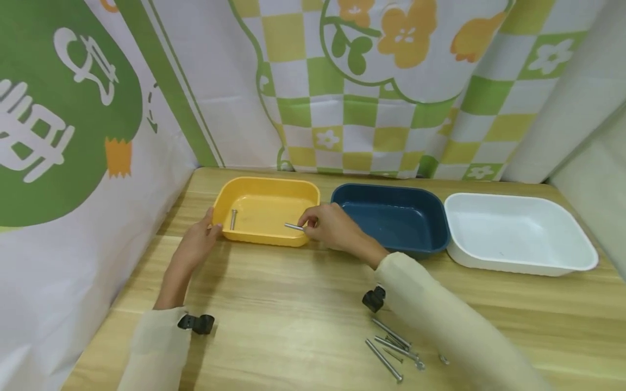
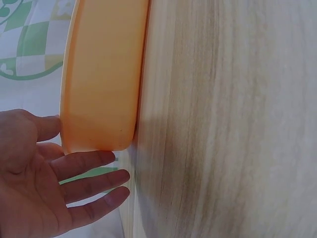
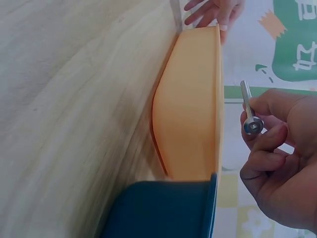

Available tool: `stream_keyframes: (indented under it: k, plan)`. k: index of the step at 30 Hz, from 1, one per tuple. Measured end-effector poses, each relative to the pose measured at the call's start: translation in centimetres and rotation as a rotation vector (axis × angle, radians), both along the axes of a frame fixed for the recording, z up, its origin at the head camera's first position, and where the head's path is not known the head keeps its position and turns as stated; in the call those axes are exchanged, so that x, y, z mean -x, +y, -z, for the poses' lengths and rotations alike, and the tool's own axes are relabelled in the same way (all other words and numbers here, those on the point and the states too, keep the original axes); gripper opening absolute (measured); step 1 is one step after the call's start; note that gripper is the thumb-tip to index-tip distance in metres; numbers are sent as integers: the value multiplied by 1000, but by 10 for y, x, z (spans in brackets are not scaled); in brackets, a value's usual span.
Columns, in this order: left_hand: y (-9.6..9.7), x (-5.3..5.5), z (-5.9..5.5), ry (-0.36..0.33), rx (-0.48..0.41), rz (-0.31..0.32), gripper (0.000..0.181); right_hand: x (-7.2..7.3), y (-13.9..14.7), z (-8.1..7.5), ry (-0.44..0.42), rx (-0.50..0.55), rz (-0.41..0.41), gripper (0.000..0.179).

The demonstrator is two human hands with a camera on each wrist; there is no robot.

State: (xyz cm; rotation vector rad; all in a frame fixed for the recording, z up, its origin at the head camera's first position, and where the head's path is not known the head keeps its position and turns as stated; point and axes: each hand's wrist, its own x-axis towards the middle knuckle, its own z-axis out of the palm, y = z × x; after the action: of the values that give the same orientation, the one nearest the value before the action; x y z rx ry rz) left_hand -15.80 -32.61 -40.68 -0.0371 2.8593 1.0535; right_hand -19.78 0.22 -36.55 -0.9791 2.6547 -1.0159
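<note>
My right hand (image 1: 335,225) pinches a silver bolt (image 1: 294,226) between thumb and fingertips, over the front right corner of a yellow tray (image 1: 266,239). The round head of the held bolt (image 3: 253,125) faces the camera in the right wrist view. Inside the tray, near its left end, lies another silver bolt (image 1: 233,219). My left hand (image 1: 194,244) holds the tray at its left end. In the left wrist view, the thumb is at the tray's rim and the other fingers (image 2: 94,187) spread along its end wall, some of them outstretched.
A dark blue tray (image 1: 391,217) and a white tray (image 1: 520,231) stand in a row to the right of the yellow one. Several loose bolts and screws (image 1: 383,359) lie on the wooden table (image 1: 274,320) beside my right sleeve. A patterned cloth (image 1: 352,119) hangs behind.
</note>
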Motion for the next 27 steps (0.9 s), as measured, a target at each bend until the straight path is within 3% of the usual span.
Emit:
stream_keyframes:
  k: [13,18,27]
  plan:
    - [-1,-1,1,12,-7,-16,62,10,-35,10,66,-188,-42,18]
    - [0,0,1,13,13,-16,61,9,-41,14,136,-199,-53,19]
    - [1,0,1,13,24,-13,61,7,-41,19,122,-160,-49,19]
